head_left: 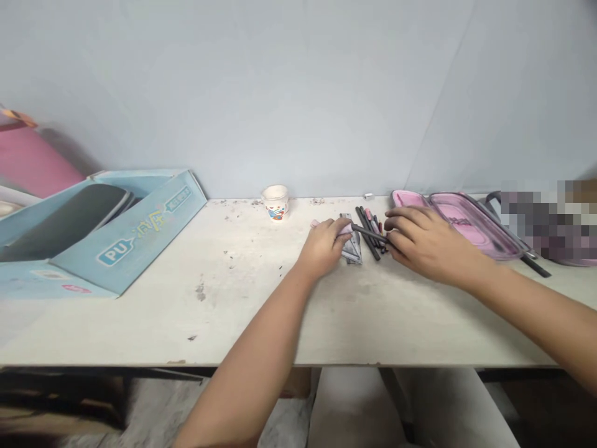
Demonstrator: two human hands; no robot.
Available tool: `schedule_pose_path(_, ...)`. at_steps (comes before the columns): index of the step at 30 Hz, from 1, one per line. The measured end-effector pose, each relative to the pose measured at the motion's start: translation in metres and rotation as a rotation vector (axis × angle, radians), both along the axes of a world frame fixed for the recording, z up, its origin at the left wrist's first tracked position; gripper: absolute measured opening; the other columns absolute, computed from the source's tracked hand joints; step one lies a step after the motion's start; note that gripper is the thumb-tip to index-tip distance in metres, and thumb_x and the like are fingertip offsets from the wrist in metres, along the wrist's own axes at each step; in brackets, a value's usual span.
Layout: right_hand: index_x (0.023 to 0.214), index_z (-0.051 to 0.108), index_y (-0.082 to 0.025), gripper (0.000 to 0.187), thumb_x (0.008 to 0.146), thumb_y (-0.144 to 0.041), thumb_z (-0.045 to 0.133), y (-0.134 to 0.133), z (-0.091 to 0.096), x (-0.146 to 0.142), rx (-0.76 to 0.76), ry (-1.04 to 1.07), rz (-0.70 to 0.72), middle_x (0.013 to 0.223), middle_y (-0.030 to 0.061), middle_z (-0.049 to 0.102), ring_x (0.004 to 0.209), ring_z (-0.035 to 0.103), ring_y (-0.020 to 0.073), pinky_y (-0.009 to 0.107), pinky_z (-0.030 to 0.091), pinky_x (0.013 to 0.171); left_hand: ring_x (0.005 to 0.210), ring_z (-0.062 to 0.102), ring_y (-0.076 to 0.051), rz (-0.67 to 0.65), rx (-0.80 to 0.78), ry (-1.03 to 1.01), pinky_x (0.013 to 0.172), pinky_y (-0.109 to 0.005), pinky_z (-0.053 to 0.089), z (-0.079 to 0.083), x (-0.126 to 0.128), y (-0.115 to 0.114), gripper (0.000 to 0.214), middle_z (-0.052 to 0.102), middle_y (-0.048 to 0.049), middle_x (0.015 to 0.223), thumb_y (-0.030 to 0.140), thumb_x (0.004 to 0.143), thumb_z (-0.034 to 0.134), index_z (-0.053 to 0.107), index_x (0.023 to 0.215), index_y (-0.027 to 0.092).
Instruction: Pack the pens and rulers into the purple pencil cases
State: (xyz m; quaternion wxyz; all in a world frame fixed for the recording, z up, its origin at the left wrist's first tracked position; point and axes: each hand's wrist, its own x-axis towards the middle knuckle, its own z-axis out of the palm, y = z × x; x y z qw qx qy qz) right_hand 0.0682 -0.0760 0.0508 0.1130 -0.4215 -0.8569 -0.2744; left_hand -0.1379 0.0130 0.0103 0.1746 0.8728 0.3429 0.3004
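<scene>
Left hand [321, 247]: in there now, thumb and fingers pinched tight on a black pen [370, 234], gripping it near the pink-tipped end.

Right hand [431, 244]: half open, fingers curled over the far end of that pen; can't tell if it's actually clamping.

Black pen: held level between the two hands, right above the pile. Looks light, stiff and smooth, a likely roller if dropped; the mid-barrel looks like the safest hold.

Pens [364, 223]: a loose bunch of dark and pink-capped ones lying side by side, just beside the packet [353, 252] under the left hand.

Rest: open pink case [501, 239] by the right hand, paper cup [275, 202] against the wall, blue box [153, 239] far left, all on a scuffed white desk [209, 298].
</scene>
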Motion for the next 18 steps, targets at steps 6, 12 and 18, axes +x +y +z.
schedule_pose_path(6,0.099,0.061,-0.022,0.027,0.087,-0.013,0.038,0.003,0.024,0.015,-0.101,-0.042,0.124,0.122,0.0072,0.056,0.122,0.040,0.0249,0.046,0.034,0.093,0.095,0.052,-0.024,0.019,0.109,0.184,0.089,-0.038,0.033,0.000,0.002,-0.004,0.034,0.059,-0.0084,0.098,0.034,0.089,0.036,0.055,0.115,0.024)
schedule_pose_path(12,0.094,0.061,-0.015,0.027,0.091,-0.022,0.035,0.035,0.030,-0.004,-0.072,0.026,0.058,0.101,0.0127,0.061,0.108,0.046,0.0252,0.040,0.039,0.083,0.093,0.052,-0.024,0.080,0.050,0.034,0.086,-0.035,0.036,0.002,-0.002,0.002,0.035,0.059,-0.0081,0.096,0.030,0.087,0.037,0.054,0.117,0.022)
schedule_pose_path(18,0.085,0.062,-0.014,0.045,0.093,-0.043,0.028,0.074,0.040,-0.052,-0.191,0.133,0.033,0.088,0.0106,0.062,0.092,0.051,0.0217,0.031,0.038,0.072,0.088,0.053,-0.019,0.071,-0.092,-0.348,0.080,-0.027,0.038,0.016,-0.006,-0.006,0.025,0.061,-0.0048,0.092,0.034,0.085,0.042,0.058,0.099,0.020)
